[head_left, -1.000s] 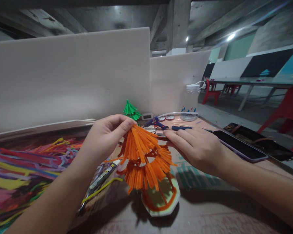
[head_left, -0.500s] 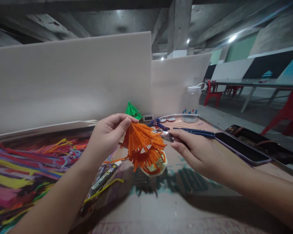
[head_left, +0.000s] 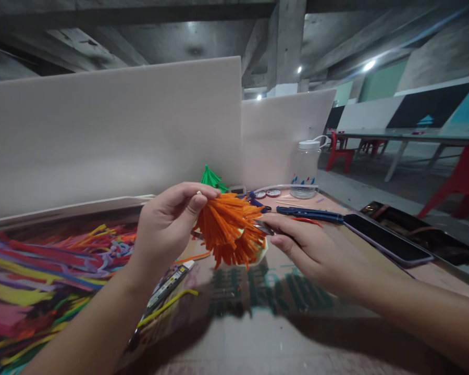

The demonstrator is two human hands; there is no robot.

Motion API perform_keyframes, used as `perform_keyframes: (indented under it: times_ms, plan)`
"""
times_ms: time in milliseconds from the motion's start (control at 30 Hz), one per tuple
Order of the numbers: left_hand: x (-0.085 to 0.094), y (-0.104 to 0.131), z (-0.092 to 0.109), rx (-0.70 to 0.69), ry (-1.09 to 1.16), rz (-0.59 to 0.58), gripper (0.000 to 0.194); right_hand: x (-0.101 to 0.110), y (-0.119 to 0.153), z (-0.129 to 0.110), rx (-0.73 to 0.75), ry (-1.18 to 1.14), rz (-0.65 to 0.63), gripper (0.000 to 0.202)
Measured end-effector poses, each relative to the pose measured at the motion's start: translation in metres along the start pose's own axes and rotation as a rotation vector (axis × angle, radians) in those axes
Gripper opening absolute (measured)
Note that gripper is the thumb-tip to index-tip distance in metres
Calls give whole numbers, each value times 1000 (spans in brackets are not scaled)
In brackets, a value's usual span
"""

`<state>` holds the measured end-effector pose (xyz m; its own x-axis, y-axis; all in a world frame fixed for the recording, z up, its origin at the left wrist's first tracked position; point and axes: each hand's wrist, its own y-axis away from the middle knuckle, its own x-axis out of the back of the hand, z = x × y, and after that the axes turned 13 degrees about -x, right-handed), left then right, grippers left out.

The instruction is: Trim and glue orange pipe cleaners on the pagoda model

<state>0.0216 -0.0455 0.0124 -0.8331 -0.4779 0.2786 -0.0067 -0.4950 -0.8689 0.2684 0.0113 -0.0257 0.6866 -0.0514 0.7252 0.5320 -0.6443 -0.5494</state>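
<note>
My left hand (head_left: pixel 170 221) is closed in a pinch on the top of an orange pipe-cleaner tree (head_left: pixel 226 224). The tree has tiers of fuzzy strips and leans to the right above the table. In my right hand (head_left: pixel 297 239) is a small silvery metal tool (head_left: pixel 263 227); its tip touches or lies close to the tree's right edge. Fingers hide most of the tool, so its kind is unclear. A pale round piece (head_left: pixel 262 256) shows partly behind the tree. Farther back stands a green pipe-cleaner tree (head_left: pixel 211 178).
Many coloured pipe cleaners (head_left: pixel 54 260) fill the left side. A pen-like tool (head_left: pixel 168 286) and yellow strip (head_left: pixel 168 307) lie near my left wrist. Dark blue tongs-like tool (head_left: pixel 310 212), phone (head_left: pixel 386 239), black pouch (head_left: pixel 422 232) and clear bottle (head_left: pixel 305 169) are rightward. White boards (head_left: pixel 113 135) stand behind.
The orange tree has turned and risen slightly, its lower tier now tilted to the right. My right hand has moved a little left and down with the metal tool, closer to the strips.
</note>
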Motion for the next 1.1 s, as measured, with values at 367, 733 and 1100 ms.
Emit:
perform_keyframes:
  times_ms: [367, 733, 1100]
  plan:
    - [-3, 3, 4, -40, 60, 9, 18, 1, 2, -3, 50, -67, -40, 28]
    - [-4, 4, 1, -8, 67, 18, 22, 2, 0, -5, 7, -33, -29, 27]
    - [-2, -4, 0, 135, 29, 29, 30, 10, 3, 8, 219, 322, 153, 33]
